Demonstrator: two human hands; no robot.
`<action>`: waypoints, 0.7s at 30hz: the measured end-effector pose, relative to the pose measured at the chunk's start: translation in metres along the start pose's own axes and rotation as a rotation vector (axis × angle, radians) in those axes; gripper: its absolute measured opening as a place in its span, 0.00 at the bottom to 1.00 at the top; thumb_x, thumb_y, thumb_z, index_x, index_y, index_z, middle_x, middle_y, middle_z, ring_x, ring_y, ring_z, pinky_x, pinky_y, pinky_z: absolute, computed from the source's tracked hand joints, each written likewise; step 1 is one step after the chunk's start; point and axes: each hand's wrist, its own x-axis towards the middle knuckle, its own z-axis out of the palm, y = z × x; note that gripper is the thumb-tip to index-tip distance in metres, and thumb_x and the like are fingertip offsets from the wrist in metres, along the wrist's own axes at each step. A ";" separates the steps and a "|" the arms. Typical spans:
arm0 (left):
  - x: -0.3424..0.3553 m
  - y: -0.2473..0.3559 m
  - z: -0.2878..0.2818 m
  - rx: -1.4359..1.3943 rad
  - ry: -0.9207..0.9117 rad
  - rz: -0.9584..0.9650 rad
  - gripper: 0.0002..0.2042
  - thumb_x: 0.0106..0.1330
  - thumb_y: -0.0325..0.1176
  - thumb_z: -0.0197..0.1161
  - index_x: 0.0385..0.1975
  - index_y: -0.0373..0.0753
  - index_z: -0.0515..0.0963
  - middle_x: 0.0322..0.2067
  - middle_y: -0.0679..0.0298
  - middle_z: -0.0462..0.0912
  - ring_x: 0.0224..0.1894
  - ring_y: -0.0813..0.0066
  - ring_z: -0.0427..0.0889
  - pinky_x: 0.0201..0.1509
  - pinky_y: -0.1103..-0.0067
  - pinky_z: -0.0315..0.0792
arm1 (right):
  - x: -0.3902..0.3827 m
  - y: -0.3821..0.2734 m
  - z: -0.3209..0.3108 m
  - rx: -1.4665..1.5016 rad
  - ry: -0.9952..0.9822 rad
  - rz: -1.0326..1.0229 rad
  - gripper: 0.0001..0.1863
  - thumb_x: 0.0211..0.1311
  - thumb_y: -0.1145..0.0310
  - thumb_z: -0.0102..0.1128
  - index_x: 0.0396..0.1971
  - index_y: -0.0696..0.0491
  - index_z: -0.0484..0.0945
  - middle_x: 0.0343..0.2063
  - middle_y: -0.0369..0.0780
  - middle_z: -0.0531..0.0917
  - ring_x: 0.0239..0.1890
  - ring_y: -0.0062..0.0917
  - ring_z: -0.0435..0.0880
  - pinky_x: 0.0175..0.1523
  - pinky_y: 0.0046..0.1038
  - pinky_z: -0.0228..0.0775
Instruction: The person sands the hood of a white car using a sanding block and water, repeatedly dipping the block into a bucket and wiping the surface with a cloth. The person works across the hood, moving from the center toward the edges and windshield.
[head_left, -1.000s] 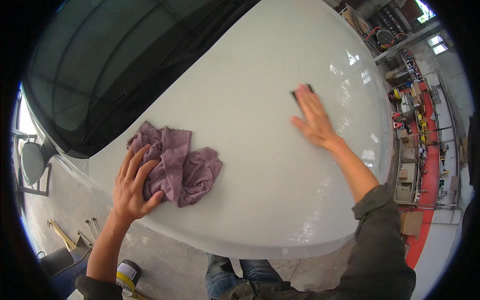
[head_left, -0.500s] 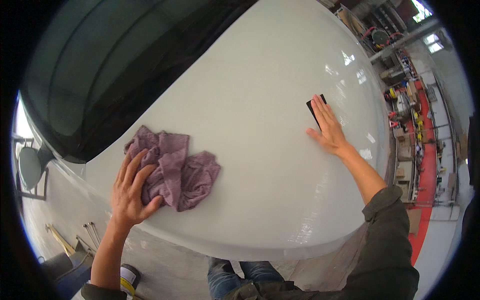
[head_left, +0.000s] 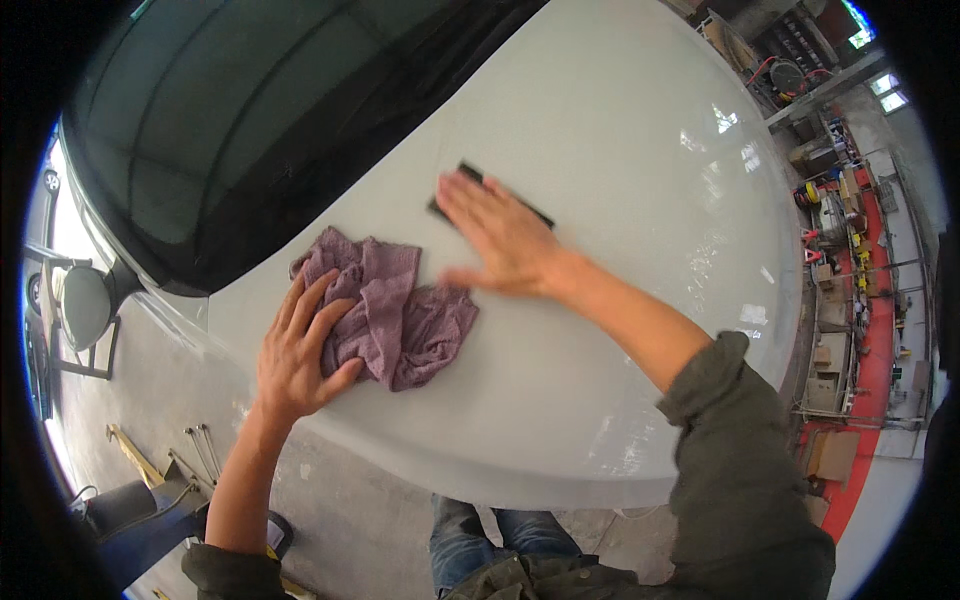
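The right hand (head_left: 500, 235) is now working on the middle of the white car hood (head_left: 620, 160), closer to the windshield (head_left: 250, 120); half a second ago it was sweeping nearer the hood's curved far-right side. The black rectangular hand block (head_left: 472, 171) is travelling with it and is now lying at a different slant, its long side running more across the view. The rubbing is thus reaching a different part of the panel, close to the purple cloth (head_left: 390, 310).

The right grip is staying flat and open: the fingers are stretching together over the block, pressing it against the hood rather than wrapping around it, and the thumb is standing well out. That thumb is coming close to the cloth's edge; whether it is touching, I cannot tell, as the hand is blurring slightly.

The left hand (head_left: 300, 350) is keeping its place on the crumpled cloth, which is lying on the near-left part of the hood. Its grip is standing loosely open, the fingers spreading and bending over the fabric; whether they are pinching any of it is not showing.
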 end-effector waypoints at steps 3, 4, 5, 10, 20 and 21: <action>-0.005 -0.001 -0.001 0.025 0.006 0.002 0.30 0.62 0.57 0.63 0.62 0.49 0.77 0.72 0.54 0.70 0.77 0.39 0.63 0.77 0.51 0.63 | -0.008 0.013 -0.008 0.023 -0.034 -0.076 0.54 0.71 0.26 0.43 0.78 0.60 0.58 0.80 0.48 0.56 0.83 0.36 0.51 0.85 0.43 0.40; -0.003 0.000 -0.002 0.002 0.014 0.004 0.30 0.62 0.58 0.64 0.62 0.51 0.78 0.72 0.55 0.71 0.77 0.40 0.62 0.77 0.51 0.63 | 0.011 0.041 -0.008 0.022 -0.013 -0.026 0.53 0.71 0.27 0.43 0.78 0.60 0.57 0.80 0.47 0.56 0.83 0.36 0.51 0.85 0.43 0.40; -0.001 0.002 0.004 -0.019 0.017 0.021 0.30 0.61 0.58 0.64 0.62 0.51 0.78 0.72 0.56 0.71 0.77 0.40 0.62 0.77 0.51 0.63 | 0.028 0.069 -0.009 0.014 0.007 0.027 0.53 0.72 0.27 0.42 0.78 0.59 0.57 0.81 0.47 0.56 0.83 0.36 0.51 0.85 0.43 0.40; 0.015 0.010 0.002 -0.056 0.043 0.068 0.30 0.61 0.58 0.66 0.61 0.51 0.78 0.72 0.58 0.71 0.77 0.41 0.62 0.76 0.53 0.64 | 0.095 0.093 -0.014 -0.106 0.152 0.452 0.53 0.72 0.27 0.42 0.79 0.60 0.55 0.81 0.48 0.55 0.83 0.36 0.51 0.85 0.43 0.40; 0.001 0.002 -0.002 -0.054 0.051 0.061 0.29 0.61 0.56 0.68 0.61 0.51 0.79 0.72 0.58 0.71 0.77 0.42 0.62 0.77 0.53 0.64 | 0.085 0.099 -0.015 -0.062 -0.013 0.176 0.52 0.74 0.31 0.43 0.80 0.60 0.52 0.81 0.48 0.53 0.84 0.37 0.48 0.85 0.42 0.37; 0.004 0.003 -0.002 -0.069 0.059 0.079 0.29 0.61 0.56 0.68 0.61 0.52 0.79 0.72 0.58 0.71 0.77 0.42 0.62 0.78 0.53 0.63 | 0.098 0.112 -0.019 -0.095 0.022 0.270 0.52 0.74 0.31 0.44 0.80 0.60 0.52 0.81 0.48 0.52 0.84 0.37 0.48 0.85 0.42 0.36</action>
